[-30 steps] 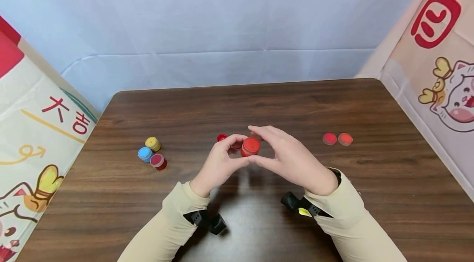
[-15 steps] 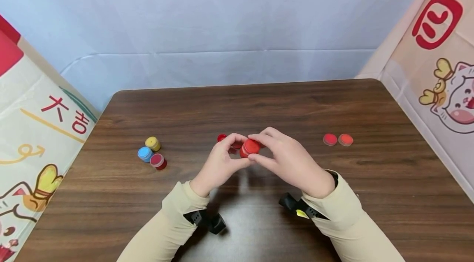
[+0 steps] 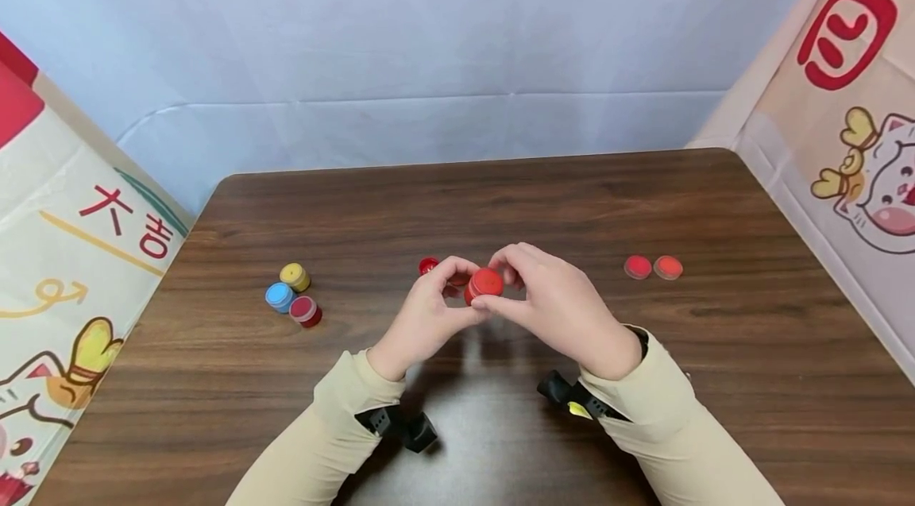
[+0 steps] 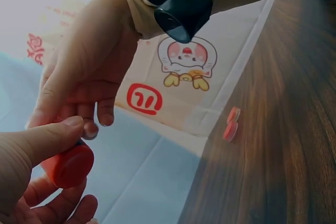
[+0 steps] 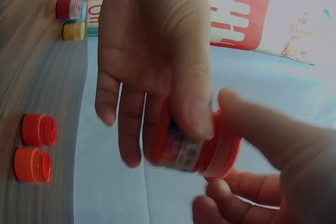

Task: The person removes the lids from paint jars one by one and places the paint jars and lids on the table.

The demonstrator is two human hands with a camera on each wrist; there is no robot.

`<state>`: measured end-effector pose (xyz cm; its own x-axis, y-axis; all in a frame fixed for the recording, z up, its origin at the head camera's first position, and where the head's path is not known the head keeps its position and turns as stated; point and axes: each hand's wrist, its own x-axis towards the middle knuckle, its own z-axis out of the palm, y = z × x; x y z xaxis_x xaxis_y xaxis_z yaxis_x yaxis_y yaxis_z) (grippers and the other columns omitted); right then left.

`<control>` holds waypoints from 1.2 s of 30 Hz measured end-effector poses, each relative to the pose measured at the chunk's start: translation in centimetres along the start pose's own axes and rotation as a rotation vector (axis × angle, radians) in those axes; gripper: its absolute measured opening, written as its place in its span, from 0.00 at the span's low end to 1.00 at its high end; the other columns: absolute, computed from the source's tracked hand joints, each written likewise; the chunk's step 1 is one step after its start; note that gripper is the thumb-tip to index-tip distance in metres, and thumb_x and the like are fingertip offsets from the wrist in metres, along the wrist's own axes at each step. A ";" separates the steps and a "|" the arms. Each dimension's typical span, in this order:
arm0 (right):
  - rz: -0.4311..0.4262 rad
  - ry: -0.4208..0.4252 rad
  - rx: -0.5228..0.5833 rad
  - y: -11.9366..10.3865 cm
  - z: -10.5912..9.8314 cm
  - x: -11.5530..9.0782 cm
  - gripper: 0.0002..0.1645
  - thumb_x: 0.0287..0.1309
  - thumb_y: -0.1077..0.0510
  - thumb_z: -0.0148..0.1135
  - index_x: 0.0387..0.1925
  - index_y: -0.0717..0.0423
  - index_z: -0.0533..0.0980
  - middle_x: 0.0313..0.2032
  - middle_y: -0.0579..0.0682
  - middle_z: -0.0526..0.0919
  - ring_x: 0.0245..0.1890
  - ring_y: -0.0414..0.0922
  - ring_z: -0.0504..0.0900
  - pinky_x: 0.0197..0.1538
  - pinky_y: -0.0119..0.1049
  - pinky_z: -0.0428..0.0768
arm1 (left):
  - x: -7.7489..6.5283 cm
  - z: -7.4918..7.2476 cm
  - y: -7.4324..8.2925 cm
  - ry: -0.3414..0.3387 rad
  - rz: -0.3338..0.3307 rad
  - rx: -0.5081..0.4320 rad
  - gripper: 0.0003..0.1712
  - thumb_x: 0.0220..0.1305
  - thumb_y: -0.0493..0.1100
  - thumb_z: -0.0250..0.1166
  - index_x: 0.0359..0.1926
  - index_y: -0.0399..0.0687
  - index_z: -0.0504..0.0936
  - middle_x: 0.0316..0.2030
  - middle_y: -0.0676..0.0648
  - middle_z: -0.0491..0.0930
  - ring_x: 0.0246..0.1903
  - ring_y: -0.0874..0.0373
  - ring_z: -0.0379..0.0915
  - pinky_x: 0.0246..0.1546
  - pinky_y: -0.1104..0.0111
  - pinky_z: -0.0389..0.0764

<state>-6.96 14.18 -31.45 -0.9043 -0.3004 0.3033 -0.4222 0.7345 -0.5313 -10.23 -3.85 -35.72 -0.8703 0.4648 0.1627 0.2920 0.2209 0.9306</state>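
In the head view my left hand [image 3: 426,315] holds a small red paint jar [image 3: 473,293] above the table. Its thumb lies across the label on the jar's side, as the right wrist view shows. My right hand [image 3: 561,307] reaches in from the other side and pinches the jar's red lid [image 5: 223,148] between thumb and fingers. The jar's round base [image 4: 77,166] faces the left wrist camera. Just behind my left hand stand two lidless jars, one red [image 5: 39,129] and one orange [image 5: 32,165]; my fingers partly hide them in the head view.
Yellow [image 3: 295,277], blue [image 3: 280,298] and dark red [image 3: 306,311] lidded jars stand together on the left of the brown table [image 3: 343,212]. Two loose lids, a red one [image 3: 638,267] and an orange one [image 3: 668,267], lie at the right. A pale cloth [image 3: 457,53] hangs behind.
My right hand has closed in on the lid, and its fingers have shifted around it. The jar tilted slightly, then came back more upright. My left hand stays in place.
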 end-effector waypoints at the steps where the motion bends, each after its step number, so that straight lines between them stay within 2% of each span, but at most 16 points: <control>1: -0.005 0.000 -0.008 0.0 0.0 0.0 0.21 0.46 0.46 0.71 0.41 0.50 0.77 0.31 0.40 0.73 0.28 0.37 0.71 0.30 0.31 0.72 | 0.0 0.0 0.0 0.000 -0.004 0.001 0.19 0.50 0.35 0.70 0.44 0.44 0.76 0.40 0.50 0.77 0.41 0.57 0.72 0.47 0.55 0.74; 7: -0.078 -0.030 -0.014 0.2 -0.2 0.0 0.25 0.51 0.53 0.69 0.51 0.54 0.78 0.38 0.44 0.75 0.31 0.38 0.74 0.33 0.33 0.74 | 0.0 -0.1 0.2 0.013 -0.026 0.000 0.19 0.51 0.39 0.71 0.46 0.47 0.78 0.42 0.51 0.79 0.43 0.57 0.72 0.49 0.58 0.73; 12: -0.124 -0.032 0.020 0.3 -0.4 0.1 0.26 0.50 0.57 0.70 0.53 0.56 0.76 0.40 0.44 0.77 0.36 0.38 0.76 0.37 0.34 0.75 | 0.0 -0.3 0.2 0.022 -0.027 -0.015 0.21 0.51 0.38 0.72 0.47 0.43 0.78 0.42 0.48 0.79 0.43 0.55 0.73 0.50 0.58 0.72; 15: -0.147 -0.033 0.036 0.3 -0.6 0.2 0.29 0.49 0.57 0.71 0.54 0.57 0.75 0.41 0.45 0.77 0.40 0.40 0.78 0.41 0.36 0.77 | -0.3 -0.5 1.9 0.018 -0.041 -0.012 0.20 0.51 0.35 0.71 0.46 0.39 0.77 0.41 0.46 0.79 0.43 0.54 0.73 0.50 0.58 0.71; 18: -0.137 -0.031 0.046 0.3 -0.7 0.2 0.32 0.47 0.52 0.72 0.55 0.57 0.74 0.43 0.45 0.77 0.43 0.40 0.78 0.45 0.37 0.77 | -0.3 -0.6 2.0 0.010 -0.031 -0.004 0.20 0.51 0.36 0.71 0.46 0.40 0.78 0.41 0.48 0.79 0.42 0.56 0.73 0.50 0.60 0.72; 19: -0.124 -0.029 0.044 0.2 -0.7 0.1 0.33 0.46 0.50 0.72 0.54 0.56 0.74 0.44 0.44 0.77 0.43 0.40 0.77 0.44 0.36 0.77 | -0.3 -0.6 2.0 0.008 -0.022 -0.002 0.20 0.51 0.37 0.71 0.46 0.41 0.78 0.40 0.48 0.79 0.42 0.57 0.73 0.50 0.61 0.72; 22: -0.071 -0.015 0.027 0.1 -0.5 0.0 0.32 0.44 0.45 0.72 0.50 0.53 0.75 0.40 0.41 0.76 0.39 0.37 0.76 0.40 0.34 0.77 | -0.1 -0.5 0.4 -0.001 -0.001 0.003 0.19 0.51 0.39 0.72 0.46 0.45 0.78 0.40 0.50 0.79 0.42 0.59 0.73 0.50 0.60 0.72; 25: -0.027 -0.002 0.002 0.0 -0.1 0.0 0.26 0.44 0.43 0.72 0.43 0.49 0.76 0.32 0.40 0.73 0.29 0.35 0.72 0.30 0.31 0.73 | -0.2 -0.4 0.3 -0.025 -0.012 0.014 0.18 0.52 0.38 0.71 0.46 0.46 0.78 0.40 0.52 0.79 0.43 0.59 0.72 0.51 0.58 0.71; 28: -0.015 0.007 -0.014 -0.1 0.1 0.1 0.20 0.46 0.45 0.72 0.38 0.47 0.76 0.28 0.41 0.72 0.24 0.36 0.68 0.27 0.31 0.70 | -0.2 -0.3 0.2 -0.041 -0.020 0.027 0.18 0.53 0.39 0.70 0.46 0.48 0.78 0.40 0.54 0.79 0.44 0.60 0.71 0.50 0.58 0.72; 31: -0.034 0.004 -0.040 -0.3 0.1 0.1 0.18 0.48 0.48 0.71 0.40 0.49 0.78 0.30 0.42 0.73 0.26 0.35 0.69 0.29 0.31 0.72 | -0.2 -0.4 0.2 -0.037 -0.024 0.035 0.18 0.53 0.41 0.70 0.46 0.49 0.78 0.41 0.55 0.79 0.44 0.60 0.71 0.50 0.58 0.72; 36: -0.099 -0.027 -0.054 -0.4 -0.2 0.0 0.24 0.50 0.52 0.70 0.50 0.54 0.77 0.37 0.43 0.75 0.32 0.36 0.73 0.34 0.32 0.75 | -0.2 -0.5 0.3 -0.012 -0.040 0.044 0.19 0.52 0.43 0.71 0.46 0.51 0.78 0.41 0.56 0.78 0.44 0.60 0.72 0.48 0.60 0.73</control>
<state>-6.81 14.05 -31.08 -0.8598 -0.3895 0.3303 -0.5067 0.7317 -0.4560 -10.14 -4.32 -35.27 -0.8770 0.4651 0.1211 0.2740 0.2769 0.9210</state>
